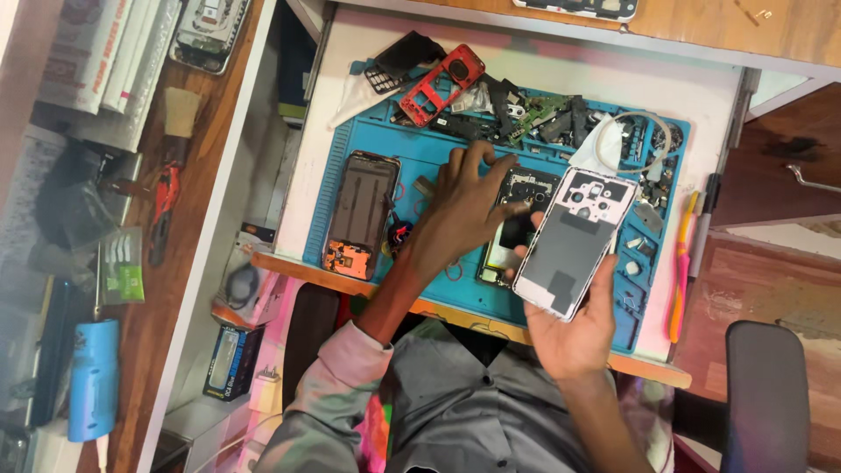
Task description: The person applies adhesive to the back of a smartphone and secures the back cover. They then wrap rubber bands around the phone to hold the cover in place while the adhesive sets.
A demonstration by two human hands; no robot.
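Two hands work over the blue mat (420, 153): the right hand (574, 328) grips a white back cover (574, 241) above the mat's right half; the left hand (464, 210), fingers spread, presses the opened phone (517, 232) beside it. Judging by this, reassembly is underway; aligning the cover comes next.

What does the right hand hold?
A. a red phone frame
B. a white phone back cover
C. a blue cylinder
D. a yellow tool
B: the right hand grips the white phone back cover from below, above the blue mat.
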